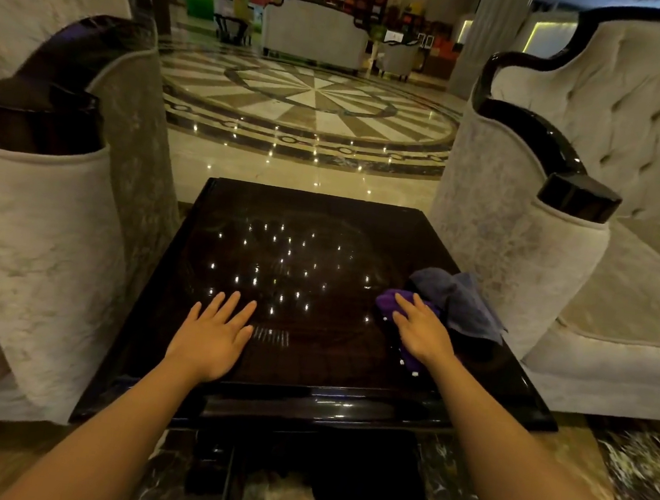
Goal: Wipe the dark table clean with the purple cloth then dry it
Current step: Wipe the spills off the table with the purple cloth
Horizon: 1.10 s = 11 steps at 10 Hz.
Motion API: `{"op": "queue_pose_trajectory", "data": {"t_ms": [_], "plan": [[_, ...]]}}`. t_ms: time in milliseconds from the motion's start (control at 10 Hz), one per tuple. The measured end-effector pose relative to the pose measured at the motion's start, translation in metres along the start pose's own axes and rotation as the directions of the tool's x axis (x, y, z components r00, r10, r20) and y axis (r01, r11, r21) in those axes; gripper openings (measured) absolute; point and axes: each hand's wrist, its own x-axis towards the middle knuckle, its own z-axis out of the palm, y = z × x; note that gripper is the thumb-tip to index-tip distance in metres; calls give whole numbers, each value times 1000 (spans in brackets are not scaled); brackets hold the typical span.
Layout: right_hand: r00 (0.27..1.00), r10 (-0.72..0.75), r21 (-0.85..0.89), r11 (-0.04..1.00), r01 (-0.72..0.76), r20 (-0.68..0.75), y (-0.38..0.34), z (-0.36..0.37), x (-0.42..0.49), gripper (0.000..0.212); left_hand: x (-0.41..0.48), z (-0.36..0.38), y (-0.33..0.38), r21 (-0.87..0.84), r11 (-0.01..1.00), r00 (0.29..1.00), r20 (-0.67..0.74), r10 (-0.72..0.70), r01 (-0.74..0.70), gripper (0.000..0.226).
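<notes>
The right hand (423,333) is lying palm-down on the purple cloth (390,299), which is sitting on the right side of the dark table (299,254), close to the right edge and slightly nearer than the table's middle. The fingers are extended and flat, pointing toward the far left; they are pressing on the cloth rather than closing around it, and bright purple fabric is showing just beyond the fingertips and along the near side of the wrist. A second, greyer cloth (461,300) is lying bunched immediately to the far right of that hand, touching the purple one and overhanging the table's right edge; it is probably the drying cloth, though this cannot be confirmed. The left hand (215,333) is resting open and empty on the near left part of the tabletop, fingers spread and pointing away, apparently bracing the body. The governing relation is this: the cloth is already under the right hand, and nearly all the unwiped-looking surface is lying to the left and far side of it. The next stroke therefore seems to be calling for a leftward sweep toward the left hand, which would need to be lifting clear. White armchairs (49,228) are flanking the table on both sides.
</notes>
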Motion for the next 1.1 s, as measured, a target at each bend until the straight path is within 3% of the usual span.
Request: {"op": "queue_pose_trajectory", "data": {"t_ms": [300,500,800,900,1100], "plan": [[996,-89,117,989,88,5,-40,27,-30,40,-1,3,-3,-6,1000,1000,-14,5,-5,52],[973,-230,1,973,230,21,-57,38,-76,40,0,5,-4,-9,1000,1000,-26,5,-5,52],[849,-520,-94,853,513,-95,-60,44,-137,46,1,4,-2,-4,1000,1000,-18,-11,11,52],[785,-554,-127,831,541,-278,-63,29,-143,46,2,4,-3,-6,1000,1000,-10,-8,8,52],[687,-693,-312,717,624,-218,-48,33,-143,46,1,4,-2,-9,1000,1000,-25,-6,6,52]]}}
